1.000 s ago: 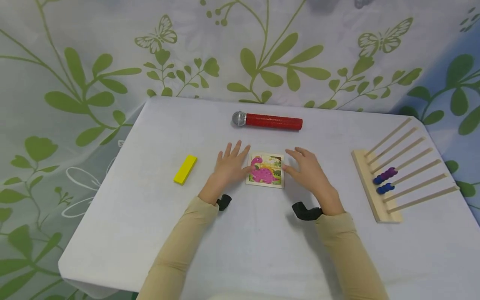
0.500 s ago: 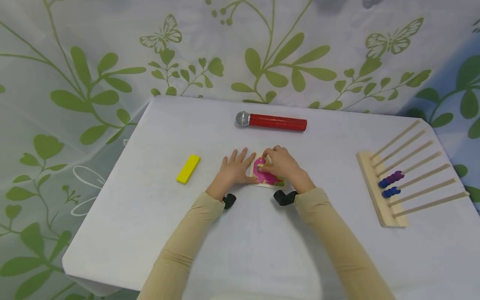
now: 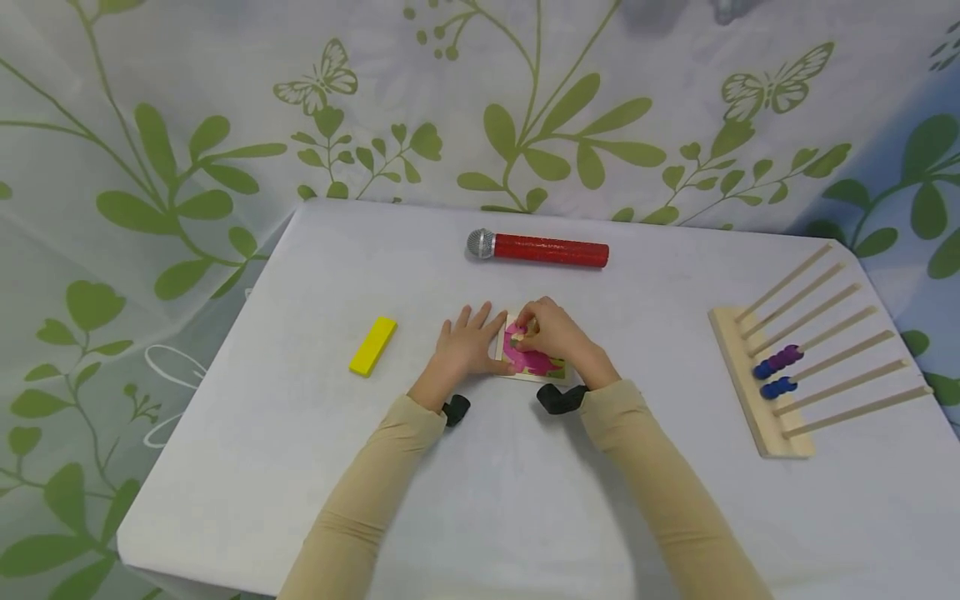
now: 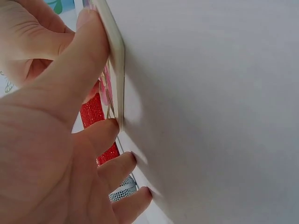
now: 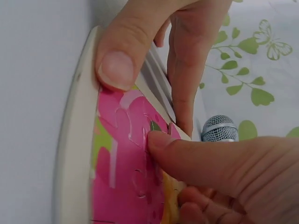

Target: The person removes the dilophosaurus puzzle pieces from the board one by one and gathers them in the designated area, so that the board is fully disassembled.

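Observation:
A small jigsaw puzzle (image 3: 531,363) with a pink dinosaur lies in its pale wooden frame (image 5: 77,140) on the table. My left hand (image 3: 465,346) steadies its left side, fingers spread. The left thumb (image 4: 79,60) presses along the near edge and the index fingertip sits at the far corner. Over the picture's upper part, my right hand (image 3: 561,333) has thumb and fingers brought together, pinching a puzzle piece (image 5: 174,131) whose edge stands up from the picture. The right hand covers much of the puzzle's right half in the head view.
Beyond the puzzle lies a red toy microphone (image 3: 551,250) with a silver head. A yellow block (image 3: 372,346) is to the left. At the right stands a wooden peg rack (image 3: 757,392) with several blue and purple beads. A leafy patterned cloth hangs behind the white table (image 3: 262,467).
My right hand has come left from the puzzle's right edge onto the picture and pinches a piece there. The left hand stays at the left side, with small shifts.

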Demonstrator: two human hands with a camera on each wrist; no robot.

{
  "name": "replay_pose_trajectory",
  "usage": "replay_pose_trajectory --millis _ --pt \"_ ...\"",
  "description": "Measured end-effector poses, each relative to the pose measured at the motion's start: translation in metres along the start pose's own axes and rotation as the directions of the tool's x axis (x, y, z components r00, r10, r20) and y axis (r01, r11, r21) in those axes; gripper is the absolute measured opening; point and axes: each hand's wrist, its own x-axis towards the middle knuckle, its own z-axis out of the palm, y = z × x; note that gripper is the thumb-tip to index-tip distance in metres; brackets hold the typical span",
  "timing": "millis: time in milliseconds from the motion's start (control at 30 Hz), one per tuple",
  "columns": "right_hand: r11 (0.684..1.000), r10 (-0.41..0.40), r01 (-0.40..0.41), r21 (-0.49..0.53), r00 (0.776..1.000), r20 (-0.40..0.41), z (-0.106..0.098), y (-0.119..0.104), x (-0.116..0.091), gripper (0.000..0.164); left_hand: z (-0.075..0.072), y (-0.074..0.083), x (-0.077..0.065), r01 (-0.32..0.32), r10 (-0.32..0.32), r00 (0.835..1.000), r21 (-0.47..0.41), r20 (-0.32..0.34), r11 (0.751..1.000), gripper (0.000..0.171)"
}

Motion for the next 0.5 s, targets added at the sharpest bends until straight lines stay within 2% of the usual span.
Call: replay_pose_trajectory --millis 100,200,300,500 --pt "0.998 -0.031 0.032 0.056 0.999 -0.010 0.0014 0.0034 0.0009 0.035 -0.0001 0.0001 0.0008 0.005 -0.005 1.000 0.005 0.003 1.000 0.093" --pt "0.996 -0.027 0.030 0.085 0.999 -0.034 0.0025 0.0061 0.0018 0.043 0.0003 0.0001 0.0017 0.009 -0.009 1.000 0.020 0.008 1.000 0.093" --pt "0.995 -0.023 0.027 0.091 0.999 -0.045 0.0028 0.0070 0.0030 0.043 0.0007 0.0004 0.0022 0.008 -0.008 1.000 0.026 0.007 1.000 0.093" --pt "0.996 -0.027 0.032 0.087 0.998 -0.058 0.0006 0.0077 0.0047 0.035 0.0006 -0.0004 0.0011 0.004 -0.005 1.000 0.014 0.002 1.000 0.093"
